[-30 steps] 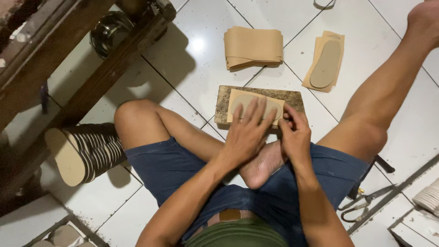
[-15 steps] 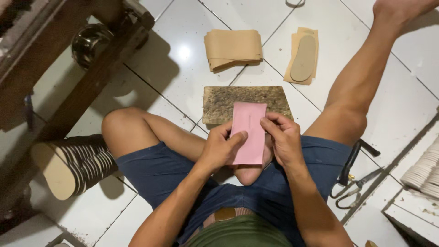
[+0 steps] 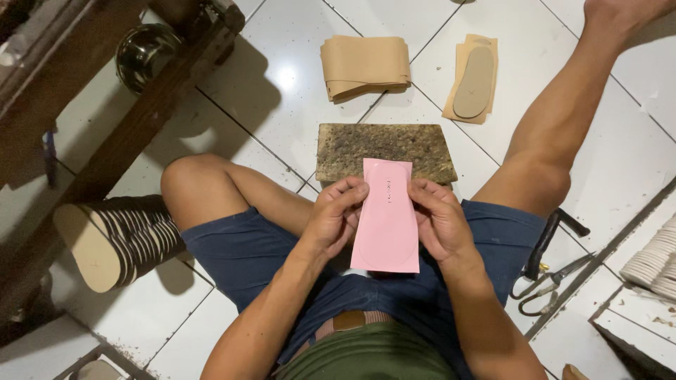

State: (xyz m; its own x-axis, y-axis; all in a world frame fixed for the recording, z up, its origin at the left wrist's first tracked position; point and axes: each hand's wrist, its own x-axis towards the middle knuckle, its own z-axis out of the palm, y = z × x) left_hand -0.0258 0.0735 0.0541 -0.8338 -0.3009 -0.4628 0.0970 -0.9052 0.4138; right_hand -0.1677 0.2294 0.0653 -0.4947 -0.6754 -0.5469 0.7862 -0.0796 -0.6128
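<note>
The person sits on the white tiled floor (image 3: 282, 77) with legs spread, which leaves a working space between the knees. There the left hand (image 3: 336, 214) and the right hand (image 3: 438, 218) hold a pink rectangular sheet (image 3: 386, 218) over the lap, each hand closed on one long edge, thumbs on top and fingers curled behind. Gripped from both sides, the thin sheet stays flat and faces upward, so the faint sole-shaped outline on it can be seen.

Just beyond the sheet's upper end lies a rough, worn block (image 3: 384, 151) on the floor, close enough to reach without leaning. To the person's right, dark-handled scissors (image 3: 546, 285) lie on the tiles beside the thigh, within easy reach. To the left, a row of stacked sole pieces (image 3: 116, 239) lies on its side near the bent knee.

Farther off sit a folded pile of tan material (image 3: 365, 65) and a few tan sheets with a sole shape on top (image 3: 473, 81), well apart from the hands.
</note>
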